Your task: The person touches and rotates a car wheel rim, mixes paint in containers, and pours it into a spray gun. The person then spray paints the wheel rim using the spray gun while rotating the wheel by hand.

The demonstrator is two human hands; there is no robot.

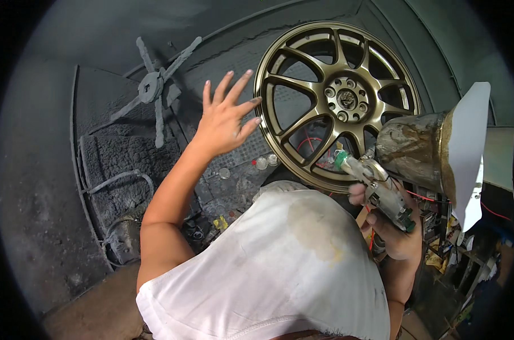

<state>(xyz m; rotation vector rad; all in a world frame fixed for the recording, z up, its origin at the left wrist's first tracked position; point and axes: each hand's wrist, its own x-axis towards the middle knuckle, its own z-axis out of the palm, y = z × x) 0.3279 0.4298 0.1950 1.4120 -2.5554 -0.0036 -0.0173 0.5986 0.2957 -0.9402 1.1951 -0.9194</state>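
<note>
My left hand (228, 116) is raised with its fingers spread, beside the left edge of a bronze alloy wheel (346, 100). Its fingertips overlap the rim in the head view; I cannot tell if they touch it. My right hand (396, 226) is wrapped round the handle of a paint spray gun (372, 177), partly hidden behind the gun. The green-tipped nozzle (341, 159) points toward the wheel's lower spokes. Joined to the gun is a paint-stained metal cup (410, 147), tilted to the right, with a white sheet (468, 147) at its wide end.
A grey-coated stand with several arms (150, 86) is at the far left. Below it lies a rough grey mat (118, 161) with a bent tube (126, 177). Small round lids (261, 163) lie below the wheel. Cluttered shelves (466, 266) and a red hose (495, 212) are at the right.
</note>
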